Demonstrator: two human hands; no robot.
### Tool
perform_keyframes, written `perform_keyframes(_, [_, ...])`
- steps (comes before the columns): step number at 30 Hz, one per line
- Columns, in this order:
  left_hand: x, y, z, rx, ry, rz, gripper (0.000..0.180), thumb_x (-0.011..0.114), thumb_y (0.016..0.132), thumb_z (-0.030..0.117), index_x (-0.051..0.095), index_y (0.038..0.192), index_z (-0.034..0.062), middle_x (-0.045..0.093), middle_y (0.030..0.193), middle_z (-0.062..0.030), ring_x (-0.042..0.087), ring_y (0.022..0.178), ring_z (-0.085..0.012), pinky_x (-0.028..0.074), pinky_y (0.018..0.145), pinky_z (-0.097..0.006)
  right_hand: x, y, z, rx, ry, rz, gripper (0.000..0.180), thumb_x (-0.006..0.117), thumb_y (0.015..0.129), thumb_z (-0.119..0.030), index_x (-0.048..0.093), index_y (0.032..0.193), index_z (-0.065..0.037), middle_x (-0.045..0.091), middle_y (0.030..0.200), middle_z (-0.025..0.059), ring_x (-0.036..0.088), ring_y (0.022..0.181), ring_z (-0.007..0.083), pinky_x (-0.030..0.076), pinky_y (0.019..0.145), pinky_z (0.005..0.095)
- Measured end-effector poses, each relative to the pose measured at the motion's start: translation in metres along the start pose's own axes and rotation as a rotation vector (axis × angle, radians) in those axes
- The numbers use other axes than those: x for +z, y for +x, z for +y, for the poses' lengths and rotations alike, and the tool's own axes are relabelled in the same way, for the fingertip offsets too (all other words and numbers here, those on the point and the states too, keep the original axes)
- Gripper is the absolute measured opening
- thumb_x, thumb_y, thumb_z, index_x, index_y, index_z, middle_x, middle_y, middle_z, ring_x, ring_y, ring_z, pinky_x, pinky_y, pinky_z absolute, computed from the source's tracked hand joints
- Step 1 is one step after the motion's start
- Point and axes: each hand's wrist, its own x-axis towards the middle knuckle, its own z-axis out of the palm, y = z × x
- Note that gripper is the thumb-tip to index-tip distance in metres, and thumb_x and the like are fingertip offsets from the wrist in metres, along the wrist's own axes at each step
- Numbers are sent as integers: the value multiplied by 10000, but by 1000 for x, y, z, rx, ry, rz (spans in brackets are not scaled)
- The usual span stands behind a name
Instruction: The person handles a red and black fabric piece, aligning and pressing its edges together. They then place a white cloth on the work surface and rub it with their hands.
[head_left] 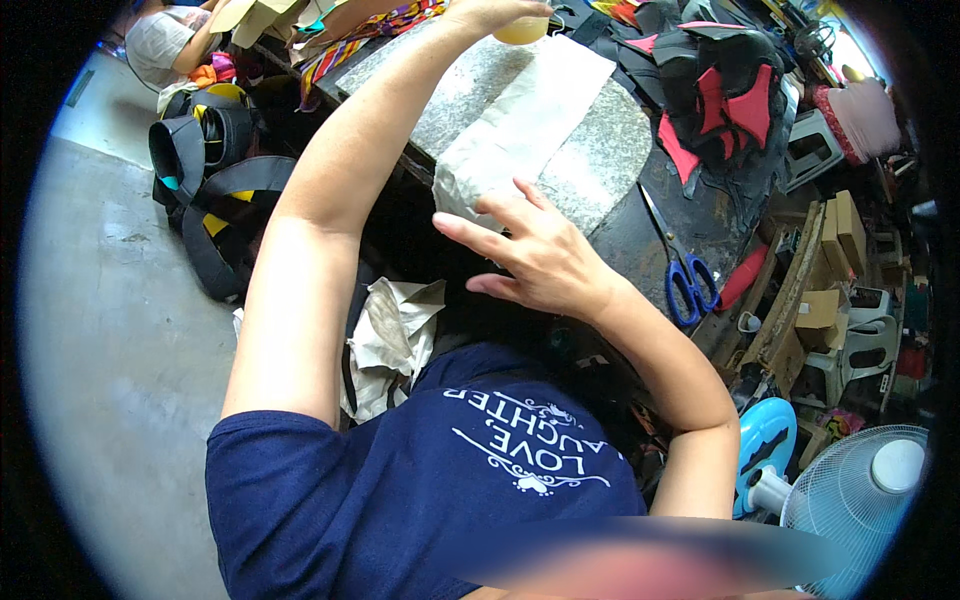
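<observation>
You are stretching your left hand (490, 12) far, gripping a yellowish container (522, 30), while your spread right hand (535, 255) is hovering near the white sheet (520, 130), so the container is risking tipping onto it.

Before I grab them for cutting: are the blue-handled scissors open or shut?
Shut: the blue-handled scissors lie flat on the dark worktop, blades together.

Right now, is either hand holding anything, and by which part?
The left hand grips a pale yellow object from above; the exact hold is cut off. The right hand is open, holding nothing.

Dark workbench (640, 235) with stone slab (590, 160), scissors (685, 270)
</observation>
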Motion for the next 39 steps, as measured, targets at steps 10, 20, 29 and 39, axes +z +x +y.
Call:
perform_keyframes(10, [-41,-21,12,-47,-346,-24,1024,922,667,202,342,1466,-73,668,1238,-57,537,1263,-196,261,1208,-374,17,31,-5,44,164,71,808,817,753,-225,478,1481,-134,624,1098,150,611,994,344,518,899,434])
perform_keyframes(20, [-50,-31,-9,145,35,-30,652,907,645,239,651,1215,55,646,1216,-91,428,1380,-290,211,1235,-416,20,70,97,404,-640,53,592,492,955,-626,729,1187,-135,566,1378,159,387,1415,369,229,1117,695])
perform_keyframes(29, [-54,-38,0,55,343,-144,461,864,675,305,691,1057,114,696,1066,-96,416,1367,-371,136,1246,-490,36,89,92,296,-519,67,535,501,947,-637,806,957,-197,644,1253,87,476,1338,274,188,1088,771])
perform_keyframes(39, [15,-24,13,-69,-181,4,1024,893,658,129,312,1494,24,566,1273,-179,577,1180,-286,516,977,-366,13,32,86,366,-298,248,479,607,943,-483,635,1285,-149,659,1043,105,648,991,293,397,1055,572])
